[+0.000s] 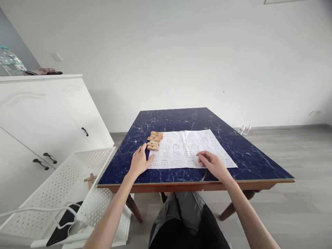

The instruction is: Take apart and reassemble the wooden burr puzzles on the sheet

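On the blue marbled table (178,119) lies a printed paper sheet (181,148), creased down its middle. Several notched wooden puzzle pieces (155,137) are lined up along the sheet's left edge. My left hand (140,160) rests open at the near end of that row, fingers stretched and thumb apart. Its fingertips are beside the nearest piece; whether they touch it I cannot tell. Toward the sheet's lower right, my right hand (214,165) rests on the paper with fingers loosely curled in. Nothing shows in it.
Left of the table stands a white perforated rack (64,176) holding a wooden cross-shaped piece (90,179), a black flat object (66,223) and a white cable (38,209). A white cabinet (52,103) carries plastic bottles (11,62). Small bottles (244,130) stand on the floor beyond the table.
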Tool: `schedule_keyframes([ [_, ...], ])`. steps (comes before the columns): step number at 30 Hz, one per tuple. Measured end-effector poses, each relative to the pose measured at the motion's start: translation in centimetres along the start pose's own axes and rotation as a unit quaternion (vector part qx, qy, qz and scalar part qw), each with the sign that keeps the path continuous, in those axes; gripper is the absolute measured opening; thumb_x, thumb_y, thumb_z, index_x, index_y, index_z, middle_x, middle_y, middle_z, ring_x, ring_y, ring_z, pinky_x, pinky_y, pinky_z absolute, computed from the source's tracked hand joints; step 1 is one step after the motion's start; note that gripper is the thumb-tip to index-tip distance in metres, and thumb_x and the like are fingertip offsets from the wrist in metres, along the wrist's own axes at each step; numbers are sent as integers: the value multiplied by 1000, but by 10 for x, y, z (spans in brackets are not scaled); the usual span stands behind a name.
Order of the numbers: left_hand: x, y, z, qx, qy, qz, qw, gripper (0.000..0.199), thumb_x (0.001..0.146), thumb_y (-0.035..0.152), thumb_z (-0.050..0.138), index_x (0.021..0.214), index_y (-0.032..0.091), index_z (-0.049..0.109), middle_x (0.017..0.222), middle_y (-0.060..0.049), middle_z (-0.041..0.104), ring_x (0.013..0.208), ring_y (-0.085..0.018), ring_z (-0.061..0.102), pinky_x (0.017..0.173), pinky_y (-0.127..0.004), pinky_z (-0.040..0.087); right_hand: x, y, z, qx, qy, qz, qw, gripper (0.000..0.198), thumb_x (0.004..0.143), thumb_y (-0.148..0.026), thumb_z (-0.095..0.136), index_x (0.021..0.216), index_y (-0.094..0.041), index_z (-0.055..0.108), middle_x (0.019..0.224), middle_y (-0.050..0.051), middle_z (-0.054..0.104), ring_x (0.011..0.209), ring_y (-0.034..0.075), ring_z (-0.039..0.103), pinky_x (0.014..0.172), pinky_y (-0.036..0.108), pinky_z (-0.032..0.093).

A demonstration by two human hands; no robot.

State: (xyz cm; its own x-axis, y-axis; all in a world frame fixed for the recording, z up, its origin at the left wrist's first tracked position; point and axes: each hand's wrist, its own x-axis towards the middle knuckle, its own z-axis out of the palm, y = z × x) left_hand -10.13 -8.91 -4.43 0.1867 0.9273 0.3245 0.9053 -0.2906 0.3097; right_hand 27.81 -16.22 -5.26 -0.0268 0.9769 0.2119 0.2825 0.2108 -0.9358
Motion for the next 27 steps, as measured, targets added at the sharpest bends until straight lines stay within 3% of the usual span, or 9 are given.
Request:
schedule_keyframes([
  [10,-4,3,-3,-35,18,-5,999,79,98,54,56,161,10,33,165,-25,46,156,-40,42,128,-56,34,-1,0,0,3,9,-4,1000,54,96,-74,59,106,-22,71,83,6,70,72,22,64,72,36,52],
  [19,5,11,-9,-132,34,-101,986,74,103,61,51,156,10,45,162,-24,52,153,-39,47,128,-53,34,-3,-6,1,-8,12,-2,1000,50,96,-71,60,103,-22,71,82,6,70,71,22,63,70,36,52],
  [23,27,12,-12,-202,41,-161,965,55,110,56,45,148,18,56,151,-19,63,144,-36,57,120,-53,44,-3,-8,2,-10,13,0,1000,49,96,-70,61,103,-22,71,81,6,70,70,22,63,70,36,52],
  [27,61,15,-13,-272,27,-188,943,37,104,38,68,135,18,65,138,-12,65,117,-27,68,99,-48,61,-3,-10,2,-12,12,1,1000,49,96,-69,61,104,-21,71,81,6,70,70,22,64,70,37,53],
])
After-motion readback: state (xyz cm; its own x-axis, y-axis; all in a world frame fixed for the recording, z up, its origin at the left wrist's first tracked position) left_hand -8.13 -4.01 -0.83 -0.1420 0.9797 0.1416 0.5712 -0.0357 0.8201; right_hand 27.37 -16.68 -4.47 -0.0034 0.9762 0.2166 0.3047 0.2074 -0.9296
